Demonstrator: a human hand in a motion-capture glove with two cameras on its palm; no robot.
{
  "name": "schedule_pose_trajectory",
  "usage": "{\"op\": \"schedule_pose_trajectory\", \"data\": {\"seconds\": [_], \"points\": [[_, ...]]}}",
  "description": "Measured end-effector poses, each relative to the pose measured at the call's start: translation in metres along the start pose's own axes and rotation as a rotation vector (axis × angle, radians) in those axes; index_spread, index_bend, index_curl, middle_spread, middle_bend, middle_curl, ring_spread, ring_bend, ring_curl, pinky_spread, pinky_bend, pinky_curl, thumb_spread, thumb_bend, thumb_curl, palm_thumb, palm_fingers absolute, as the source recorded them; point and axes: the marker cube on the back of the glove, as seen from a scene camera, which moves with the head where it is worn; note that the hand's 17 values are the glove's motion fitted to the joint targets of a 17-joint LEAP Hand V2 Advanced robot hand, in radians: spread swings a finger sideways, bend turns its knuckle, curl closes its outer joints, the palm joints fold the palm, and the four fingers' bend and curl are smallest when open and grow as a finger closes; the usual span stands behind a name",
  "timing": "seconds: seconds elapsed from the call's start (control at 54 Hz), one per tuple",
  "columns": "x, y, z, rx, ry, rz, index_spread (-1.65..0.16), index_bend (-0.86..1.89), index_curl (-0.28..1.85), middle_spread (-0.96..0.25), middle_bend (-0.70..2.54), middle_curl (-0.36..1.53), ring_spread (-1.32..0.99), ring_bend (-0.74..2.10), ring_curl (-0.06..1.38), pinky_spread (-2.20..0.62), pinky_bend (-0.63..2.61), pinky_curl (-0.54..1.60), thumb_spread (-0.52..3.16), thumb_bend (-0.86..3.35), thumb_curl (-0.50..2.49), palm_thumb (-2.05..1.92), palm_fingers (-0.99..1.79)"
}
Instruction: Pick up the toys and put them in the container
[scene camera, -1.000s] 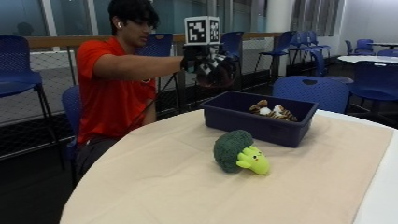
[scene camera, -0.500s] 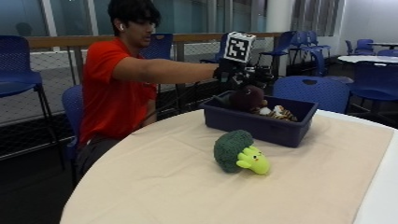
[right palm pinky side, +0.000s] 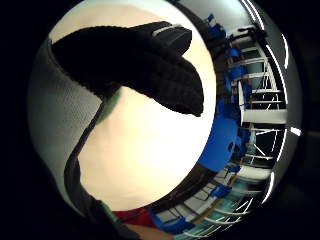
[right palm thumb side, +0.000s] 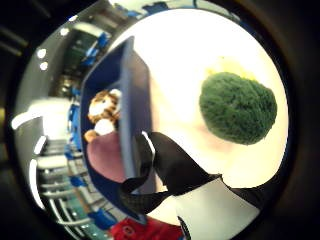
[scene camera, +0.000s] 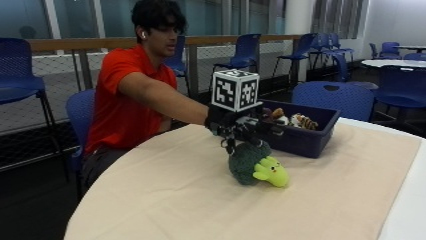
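Note:
A green broccoli plush (scene camera: 249, 161) with a yellow-green face lies on the beige table (scene camera: 166, 200), just in front of the dark blue container (scene camera: 313, 141). My gloved right hand (scene camera: 236, 127) hovers right above the broccoli plush, fingers (right palm pinky side: 145, 60) stretched out and holding nothing. The thumb side palm view shows the broccoli plush (right palm thumb side: 237, 107) on the tabletop beside the container wall (right palm thumb side: 135, 100). Inside the container lie a striped tiger-like toy (right palm thumb side: 102, 112) and a maroon toy (right palm thumb side: 105, 160).
The container stands at the far side of the round table, near its edge. Blue chairs (scene camera: 333, 97) stand behind it. The person sits at the table's left, arm reaching across. Bare tabletop stretches in front of the plush.
Half a second ago the hand held a dark maroon toy above the container. That toy now lies in the container, and the hand has come down over the broccoli plush.

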Motion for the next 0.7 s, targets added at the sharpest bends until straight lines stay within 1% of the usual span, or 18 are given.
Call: {"op": "schedule_pose_trajectory", "data": {"seconds": [0.185,0.222,0.278,0.37,0.389,0.407,0.463,0.5,0.537,0.593,0.704], "points": [[-0.003,-0.019,0.040,-0.146,0.098,0.000,-0.34,0.05,0.11,-0.07,0.10,0.25,0.08,0.20,0.29,0.11,1.43,0.39,1.04,-0.06,0.33,-0.06,-0.27],[-0.006,-0.021,0.050,-0.199,0.104,-0.002,-0.34,0.04,0.10,-0.07,0.10,0.24,0.08,0.22,0.29,0.10,1.45,0.39,1.03,-0.06,0.33,-0.06,-0.25],[-0.007,-0.023,0.055,-0.243,0.086,-0.009,-0.34,0.05,0.09,-0.07,0.09,0.23,0.08,0.36,0.33,0.07,1.45,0.39,1.09,-0.02,0.32,0.00,-0.15],[-0.002,-0.025,0.054,-0.217,0.099,-0.031,-0.37,0.14,0.11,-0.07,0.06,0.19,0.06,0.55,0.38,0.04,1.44,0.38,1.17,0.00,0.33,0.04,-0.08],[-0.001,-0.025,0.053,-0.206,0.099,-0.036,-0.39,0.25,0.14,-0.07,0.00,0.17,0.04,0.61,0.40,0.02,1.41,0.38,1.21,0.02,0.33,0.06,-0.01],[0.000,-0.025,0.053,-0.190,0.098,-0.039,-0.40,0.27,0.15,-0.07,0.01,0.16,0.03,0.64,0.40,0.01,1.40,0.37,1.23,0.02,0.33,0.07,0.00],[0.002,-0.024,0.052,-0.128,0.087,-0.035,-0.42,0.46,0.21,-0.07,-0.05,0.11,-0.05,0.81,0.43,-0.05,1.34,0.35,1.30,0.07,0.35,0.15,0.13],[0.002,-0.022,0.050,-0.092,0.081,-0.029,-0.43,0.53,0.24,-0.08,-0.05,0.09,-0.10,0.91,0.45,-0.11,1.34,0.34,1.34,0.09,0.36,0.19,0.19],[0.003,-0.020,0.048,-0.069,0.076,-0.026,-0.42,0.57,0.25,-0.09,-0.03,0.06,-0.19,1.04,0.48,-0.20,1.39,0.34,1.37,0.16,0.39,0.31,0.39],[0.002,-0.015,0.041,-0.050,0.058,-0.037,-0.41,0.57,0.28,-0.11,0.03,0.04,-0.26,1.13,0.49,-0.27,1.41,0.34,1.39,0.21,0.41,0.40,0.48],[-0.004,-0.001,0.015,-0.018,-0.039,-0.097,-0.40,0.56,0.31,-0.15,0.17,0.07,-0.35,1.15,0.51,-0.35,1.36,0.35,1.32,0.25,0.49,0.54,0.56]]}}
